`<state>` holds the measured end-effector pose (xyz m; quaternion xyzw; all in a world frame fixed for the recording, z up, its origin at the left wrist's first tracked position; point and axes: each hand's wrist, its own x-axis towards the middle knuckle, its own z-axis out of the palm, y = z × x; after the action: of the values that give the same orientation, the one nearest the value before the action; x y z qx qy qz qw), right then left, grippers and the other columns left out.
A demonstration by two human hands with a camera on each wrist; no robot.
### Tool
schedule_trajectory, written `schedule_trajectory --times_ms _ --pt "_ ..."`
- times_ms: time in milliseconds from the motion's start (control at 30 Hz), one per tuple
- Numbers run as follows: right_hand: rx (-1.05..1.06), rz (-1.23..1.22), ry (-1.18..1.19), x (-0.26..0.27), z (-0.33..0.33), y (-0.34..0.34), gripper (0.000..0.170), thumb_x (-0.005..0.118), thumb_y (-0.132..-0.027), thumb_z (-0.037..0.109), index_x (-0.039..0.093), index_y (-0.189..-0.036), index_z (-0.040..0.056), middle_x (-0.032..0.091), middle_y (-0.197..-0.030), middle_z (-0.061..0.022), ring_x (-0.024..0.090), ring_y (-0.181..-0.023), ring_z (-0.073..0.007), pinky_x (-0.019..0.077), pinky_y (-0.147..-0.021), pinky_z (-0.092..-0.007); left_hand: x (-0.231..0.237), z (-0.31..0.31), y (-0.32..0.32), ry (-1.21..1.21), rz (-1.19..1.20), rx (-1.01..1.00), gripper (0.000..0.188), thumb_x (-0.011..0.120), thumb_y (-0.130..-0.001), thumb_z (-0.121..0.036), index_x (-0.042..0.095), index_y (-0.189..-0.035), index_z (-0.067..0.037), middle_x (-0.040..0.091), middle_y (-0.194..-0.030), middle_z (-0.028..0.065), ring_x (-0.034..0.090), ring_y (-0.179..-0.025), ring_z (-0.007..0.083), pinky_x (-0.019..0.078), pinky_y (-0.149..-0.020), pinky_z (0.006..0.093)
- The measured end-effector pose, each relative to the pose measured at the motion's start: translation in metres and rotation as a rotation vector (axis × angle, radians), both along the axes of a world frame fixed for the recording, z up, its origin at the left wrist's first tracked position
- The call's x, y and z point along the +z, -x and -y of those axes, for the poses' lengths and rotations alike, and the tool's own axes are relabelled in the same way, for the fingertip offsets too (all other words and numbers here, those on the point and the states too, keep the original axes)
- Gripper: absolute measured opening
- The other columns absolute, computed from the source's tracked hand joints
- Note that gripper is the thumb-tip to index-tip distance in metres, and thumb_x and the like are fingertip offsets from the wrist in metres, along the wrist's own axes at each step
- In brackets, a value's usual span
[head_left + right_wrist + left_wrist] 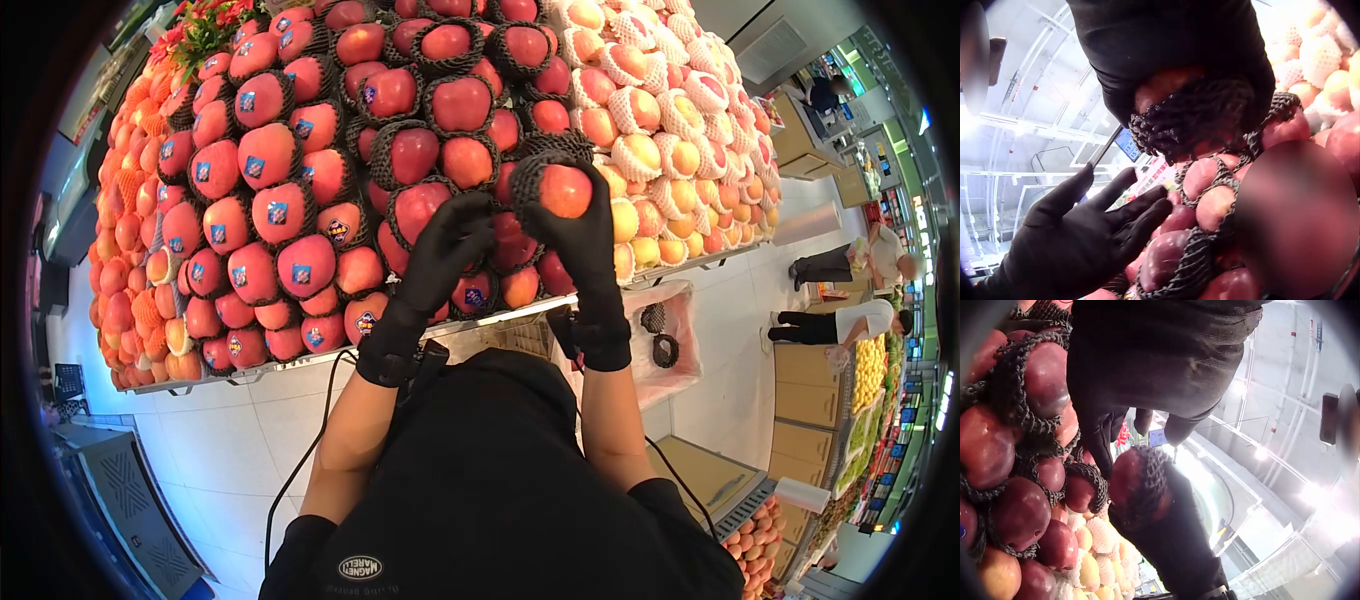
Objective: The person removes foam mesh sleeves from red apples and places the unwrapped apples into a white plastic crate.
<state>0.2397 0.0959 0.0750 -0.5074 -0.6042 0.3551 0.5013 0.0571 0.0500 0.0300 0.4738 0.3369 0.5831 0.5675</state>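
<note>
The right grip (583,240) on my feed is curled round a red apple (566,191) in its black net (525,187), held up over the stand (505,317) of netted fruit; the left grip (450,245), fingers loosely spread nearby, holds nothing. Beyond the right forearm I see a lined box (685,325) containing two dark nets (653,318).

Apple (566,191) partly hidden by black foam netting (526,182) and a gloved right hand (584,236), sticker (250,102) print too small to read, display screen (1127,145) illegible, round red shape (1297,219) blurred past recognition
</note>
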Motion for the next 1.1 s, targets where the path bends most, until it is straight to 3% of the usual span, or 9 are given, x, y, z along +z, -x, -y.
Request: schedule_trajectory --times_ms 67,267,367,567,767,833,967,1033,1100 --pt "0.035 0.047 -0.101 -0.003 0.000 0.010 0.083 0.087 -0.061 0.023 0.043 -0.127 -0.0005 0.050 -0.122 -0.0155 0.050 -0.115 -0.0246 0.0405 -0.099 -0.0368 0.000 -0.003 -0.005 -0.041 -0.077 -0.026 0.050 0.060 -0.089 -0.004 0.038 -0.134 0.000 0.048 -0.131 0.0113 0.051 -0.117 0.0192 0.0469 -0.096 0.0334" --pt "0.128 -0.204 0.083 -0.009 0.005 0.029 0.061 0.072 -0.081 0.018 0.042 -0.132 0.0022 0.050 -0.127 -0.0150 0.050 -0.114 -0.0226 0.0431 -0.095 -0.0354 0.010 -0.005 0.004 -0.024 -0.147 0.104 0.069 0.072 -0.082 -0.013 0.032 -0.137 0.000 0.047 -0.131 0.0150 0.050 -0.119 0.0220 0.0435 -0.099 0.0351" --pt "0.149 -0.171 0.101 -0.003 0.012 0.034 0.053 0.066 -0.086 0.021 0.045 -0.132 0.0077 0.051 -0.127 -0.0118 0.052 -0.109 -0.0202 0.0479 -0.085 -0.0348 0.004 -0.006 0.014 0.032 -0.205 0.230 0.073 0.075 -0.079 -0.016 0.032 -0.136 0.000 0.048 -0.129 0.0160 0.050 -0.119 0.0234 0.0442 -0.099 0.0363" --pt "0.179 -0.170 0.138 -0.002 0.008 0.041 0.053 0.060 -0.091 0.028 0.044 -0.134 0.0018 0.054 -0.123 -0.0113 0.055 -0.103 -0.0181 0.0475 -0.085 -0.0323 -0.008 -0.001 0.029 0.086 0.010 0.209 0.074 0.075 -0.080 -0.016 0.031 -0.138 -0.004 0.048 -0.129 0.0165 0.050 -0.118 0.0254 0.0448 -0.098 0.0372" --pt "0.321 -0.305 0.429 -0.006 0.010 0.043 0.051 0.054 -0.096 0.034 0.044 -0.135 0.0033 0.053 -0.118 -0.0053 0.051 -0.103 -0.0121 0.0453 -0.085 -0.0279 -0.003 0.004 0.038 0.092 -0.014 0.172 0.075 0.076 -0.078 -0.015 0.034 -0.139 -0.004 0.048 -0.130 0.0147 0.050 -0.119 0.0237 0.0464 -0.097 0.0364" --pt "0.371 -0.079 0.112 -0.037 0.003 0.039 0.040 0.047 -0.097 0.022 0.046 -0.131 0.0022 0.054 -0.116 -0.0085 0.054 -0.096 -0.0164 0.0464 -0.080 -0.0298 -0.003 0.002 0.038 0.007 -0.130 0.178 0.073 0.078 -0.076 -0.014 0.038 -0.137 -0.004 0.049 -0.130 0.0135 0.051 -0.119 0.0228 0.0470 -0.097 0.0363" --pt "0.344 0.119 0.042 -0.043 0.002 0.033 0.031 0.038 -0.097 0.007 0.049 -0.126 0.0013 0.054 -0.109 -0.0098 0.053 -0.086 -0.0193 0.0465 -0.073 -0.0311 0.002 0.001 0.033 -0.012 -0.118 0.149 0.075 0.082 -0.071 -0.015 0.043 -0.134 -0.003 0.052 -0.128 0.0122 0.053 -0.116 0.0219 0.0482 -0.097 0.0362" --pt "0.251 0.241 -0.270 -0.050 0.000 0.036 0.030 0.037 -0.096 0.005 0.050 -0.123 0.0003 0.054 -0.107 -0.0104 0.053 -0.085 -0.0189 0.0464 -0.072 -0.0299 0.002 0.001 0.033 -0.015 -0.127 0.170 0.074 0.083 -0.070 -0.016 0.044 -0.132 -0.002 0.053 -0.126 0.0121 0.055 -0.114 0.0219 0.0493 -0.095 0.0363" --pt "0.258 0.104 -0.217 -0.049 0.000 0.040 0.029 0.036 -0.096 0.005 0.052 -0.120 -0.0002 0.056 -0.106 -0.0109 0.054 -0.086 -0.0183 0.0464 -0.072 -0.0296 0.002 0.002 0.035 -0.016 -0.157 0.191 0.074 0.083 -0.070 -0.017 0.045 -0.131 -0.002 0.054 -0.125 0.0123 0.056 -0.112 0.0220 0.0502 -0.094 0.0364"
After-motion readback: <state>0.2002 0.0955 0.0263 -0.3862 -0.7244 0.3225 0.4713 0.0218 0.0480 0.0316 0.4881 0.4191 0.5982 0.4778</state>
